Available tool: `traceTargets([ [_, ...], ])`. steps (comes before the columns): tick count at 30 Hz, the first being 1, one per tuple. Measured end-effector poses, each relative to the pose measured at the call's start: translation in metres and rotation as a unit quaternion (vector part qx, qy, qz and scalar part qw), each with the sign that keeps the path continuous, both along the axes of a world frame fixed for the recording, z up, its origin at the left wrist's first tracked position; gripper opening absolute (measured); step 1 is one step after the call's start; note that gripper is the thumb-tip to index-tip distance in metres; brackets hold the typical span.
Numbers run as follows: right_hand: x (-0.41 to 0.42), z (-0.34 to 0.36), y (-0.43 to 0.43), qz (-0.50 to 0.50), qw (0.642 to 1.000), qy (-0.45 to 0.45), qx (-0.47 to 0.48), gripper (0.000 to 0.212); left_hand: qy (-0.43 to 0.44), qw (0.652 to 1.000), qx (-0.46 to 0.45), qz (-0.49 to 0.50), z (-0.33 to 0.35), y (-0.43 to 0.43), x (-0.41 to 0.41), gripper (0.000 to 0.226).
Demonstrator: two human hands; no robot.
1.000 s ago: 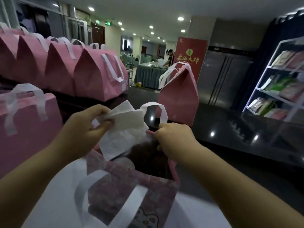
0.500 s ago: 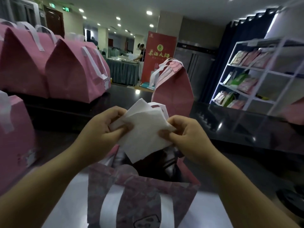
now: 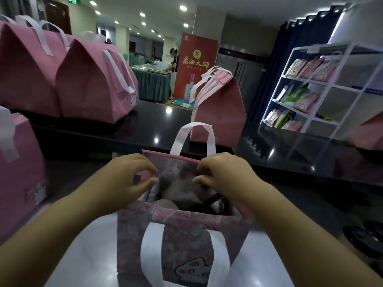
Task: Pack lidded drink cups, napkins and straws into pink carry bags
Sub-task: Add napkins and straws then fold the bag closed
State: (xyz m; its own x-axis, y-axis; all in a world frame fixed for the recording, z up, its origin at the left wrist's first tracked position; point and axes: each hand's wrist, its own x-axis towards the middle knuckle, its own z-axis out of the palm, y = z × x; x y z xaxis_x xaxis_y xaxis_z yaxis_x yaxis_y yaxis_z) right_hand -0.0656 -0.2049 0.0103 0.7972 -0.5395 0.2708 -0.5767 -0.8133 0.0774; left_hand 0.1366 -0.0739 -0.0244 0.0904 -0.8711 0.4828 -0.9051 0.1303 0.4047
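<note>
The open pink bag (image 3: 182, 241) stands on the tabletop (image 3: 290, 158) directly below both hands, its mouth running left to right, the left hand (image 3: 132, 177) and right hand (image 3: 223, 175) each pinching the far rim, equally near.

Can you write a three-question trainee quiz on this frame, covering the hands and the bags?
1. True or false: both hands are at the far rim of the open pink bag.
2. Which handle stands upright above the rim? A) the far white handle B) the near white handle C) neither
3. Fill in: the closed bag directly behind the open one stands on a dark glossy ____.

Key
1. True: the left hand and right hand pinch the far panel at its rim.
2. A; the near handle hangs down the front.
3. Counter.
</note>
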Motion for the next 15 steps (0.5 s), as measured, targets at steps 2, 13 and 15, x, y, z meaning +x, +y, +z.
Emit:
traceTargets([
  [2,-0.011,0.004,0.006,0.006,0.997,-0.066,0.039,0.029,0.018,1.0,-0.021,0.002,-0.001,0.003,-0.005,0.024],
  [13,-0.095,-0.021,0.035,-0.109,0.954,-0.113,0.254,0.072,0.106,0.984,0.143,0.014,-0.01,0.027,-0.008,0.104],
  [15,-0.098,-0.024,0.036,-0.106,0.942,-0.078,0.308,0.051,0.11,0.98,0.163,0.011,-0.01,0.026,-0.01,0.095],
])
